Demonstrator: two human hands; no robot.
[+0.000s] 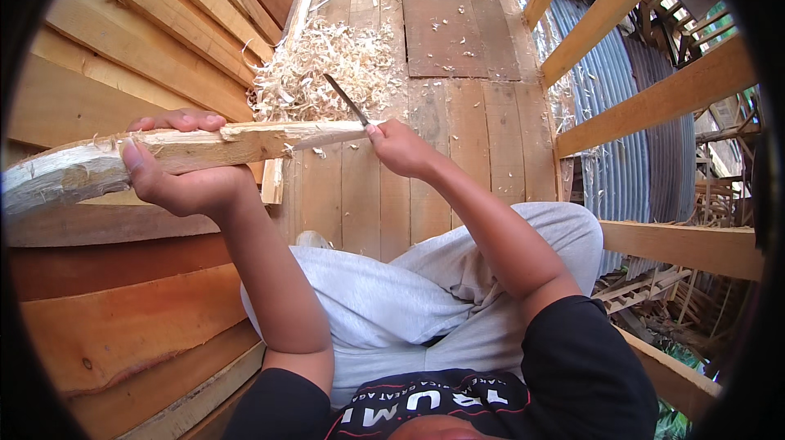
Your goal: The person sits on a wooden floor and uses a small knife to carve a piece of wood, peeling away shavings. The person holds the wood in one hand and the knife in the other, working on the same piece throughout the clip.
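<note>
A long, roughly hewn length of wood (245, 144), pale where the surface is cut, lies across in front of me from the left edge. Its right end tapers to a thin tip. My left hand (168, 170) grips it from below, with the thumb on the near side and fingers over the far side. My right hand (401, 150) is closed at the tapered tip, around what looks like a knife (347, 100). The narrow dark blade points away and to the left, over the wood. The handle is hidden in my fist.
Curled wood shavings (327, 68) are heaped on the plank floor (441, 23) beyond the wood. Stacked boards (123, 39) line the left side. A wooden rail (654, 101) borders the right, with corrugated metal sheets (609, 129) below. My crossed legs (392, 293) are close underneath.
</note>
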